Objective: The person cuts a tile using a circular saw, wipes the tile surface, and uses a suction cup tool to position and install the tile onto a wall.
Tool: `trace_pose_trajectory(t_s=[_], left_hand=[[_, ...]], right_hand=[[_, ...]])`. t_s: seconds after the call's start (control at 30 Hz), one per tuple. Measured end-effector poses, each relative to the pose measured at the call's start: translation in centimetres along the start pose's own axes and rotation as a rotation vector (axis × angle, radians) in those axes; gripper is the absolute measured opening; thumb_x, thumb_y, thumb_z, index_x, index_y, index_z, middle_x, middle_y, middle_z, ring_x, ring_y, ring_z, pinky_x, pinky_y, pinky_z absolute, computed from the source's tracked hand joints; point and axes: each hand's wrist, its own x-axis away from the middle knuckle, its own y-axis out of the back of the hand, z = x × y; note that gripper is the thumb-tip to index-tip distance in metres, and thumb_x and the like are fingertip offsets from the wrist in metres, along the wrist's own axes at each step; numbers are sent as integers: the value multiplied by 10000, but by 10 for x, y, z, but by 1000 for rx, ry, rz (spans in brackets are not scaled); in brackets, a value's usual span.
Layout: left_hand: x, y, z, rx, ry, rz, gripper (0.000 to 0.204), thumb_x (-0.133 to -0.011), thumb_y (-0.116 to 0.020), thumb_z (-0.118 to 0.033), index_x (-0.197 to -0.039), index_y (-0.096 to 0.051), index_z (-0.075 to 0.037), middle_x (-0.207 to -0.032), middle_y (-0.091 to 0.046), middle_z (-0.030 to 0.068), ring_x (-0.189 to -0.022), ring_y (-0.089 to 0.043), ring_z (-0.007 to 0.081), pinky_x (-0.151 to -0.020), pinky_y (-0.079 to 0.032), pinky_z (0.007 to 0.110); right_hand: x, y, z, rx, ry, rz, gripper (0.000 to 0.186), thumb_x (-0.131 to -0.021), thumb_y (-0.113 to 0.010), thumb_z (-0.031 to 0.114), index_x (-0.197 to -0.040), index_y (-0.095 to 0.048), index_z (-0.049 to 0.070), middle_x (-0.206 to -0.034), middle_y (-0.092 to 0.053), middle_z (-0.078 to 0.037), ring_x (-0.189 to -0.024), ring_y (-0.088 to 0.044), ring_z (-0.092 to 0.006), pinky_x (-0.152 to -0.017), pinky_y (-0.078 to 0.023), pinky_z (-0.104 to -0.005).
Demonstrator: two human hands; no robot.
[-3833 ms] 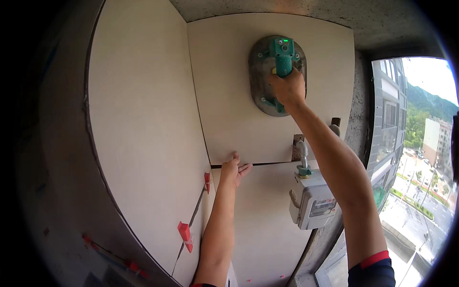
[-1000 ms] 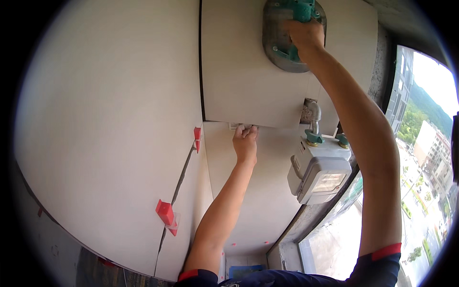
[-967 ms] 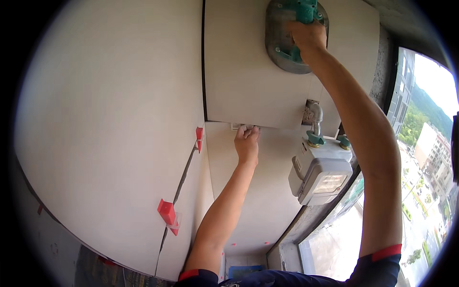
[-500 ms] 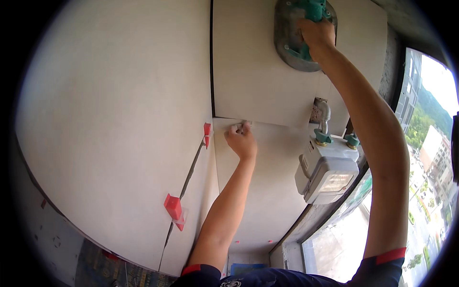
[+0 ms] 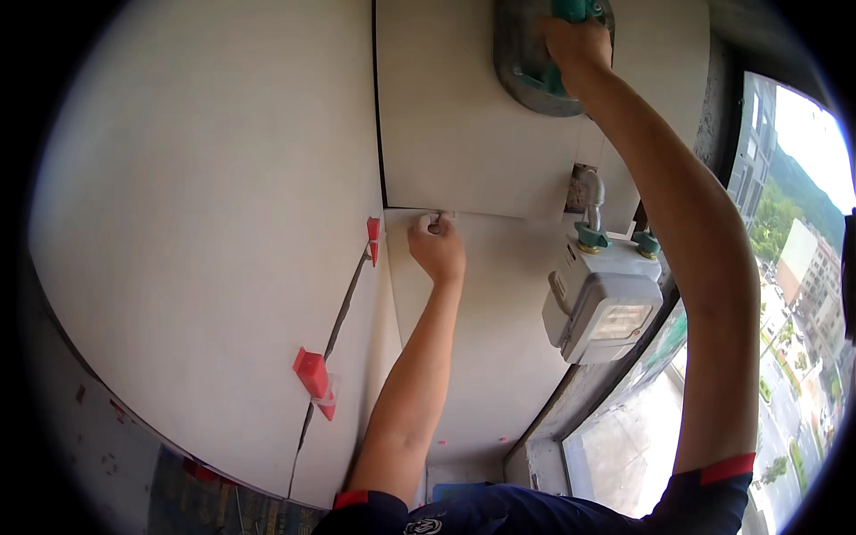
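High on the wall, my right hand [image 5: 580, 55] is closed around the green handle of a tile vibrator [image 5: 517, 76], whose grey rounded pad lies against the upper tile [image 5: 464, 125]. My left hand [image 5: 438, 251] is at the seam between that tile and the lower tile [image 5: 499, 294], near the inner corner. Its fingers are curled in a pinch at the seam; what they hold, if anything, is too small to name. Just left of it, a red wedge [image 5: 373, 239] sits in the joint of the side wall. A larger red wedge [image 5: 311, 373] stands lower in that joint.
To the right, a grey-white gas meter [image 5: 615, 308] with a bent metal pipe [image 5: 594, 192] and green fittings juts from the wall, close to my right forearm. Beyond it a window [image 5: 794, 223] overlooks a street. Large pale tiles [image 5: 205, 223] cover the left wall.
The whole view has shifted, so the wall, meter and wedges appear slightly further left and higher. My right hand still grips the vibrator, and my left hand stays at the seam, fingers curled.
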Motion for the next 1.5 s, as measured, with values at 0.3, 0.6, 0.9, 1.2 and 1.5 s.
trace_pose_trajectory(t_s=[0.3,0.6,0.9,1.2,1.5], left_hand=[[-6,23,-40,-222,103,251,168,-872,-577,-103,-816,-609,51,-844,-636,189,-794,-635,362,-720,-503,429],[-21,25,-14,-174,9,251,145,-880,-599,-78,-832,-602,58,-795,-668,162,-721,-661,316,-641,-516,399],[-16,35,-37,78,206,257,106,-864,-659,-26,-823,-600,51,-726,-656,90,-595,-647,153,-555,-554,275],[-15,32,-28,38,111,241,108,-849,-643,-1,-905,-553,16,-700,-632,89,-586,-626,173,-576,-485,312],[-12,34,-33,-22,-9,177,504,-847,-655,18,-1316,-474,-17,-688,-504,24,-558,-595,122,-537,-485,273]], right_hand=[[5,6,2,-8,-18,30,190,-686,-712,203,-703,-623,36,-647,-618,-75,-607,-596,-182,-606,-481,-356],[51,26,41,-172,-13,88,308,-747,-596,139,-997,-639,-36,-902,-659,-173,-813,-647,-243,-696,-503,-384],[28,11,24,-66,7,-14,322,-706,-607,129,-984,-636,-31,-835,-653,-158,-716,-638,-243,-594,-490,-371],[26,5,21,10,-83,-8,237,-736,-612,129,-939,-644,13,-798,-646,-123,-655,-607,-201,-578,-474,-378],[18,-2,15,-59,-94,52,253,-788,-602,150,-983,-646,-5,-869,-660,-141,-757,-630,-227,-649,-486,-394]])
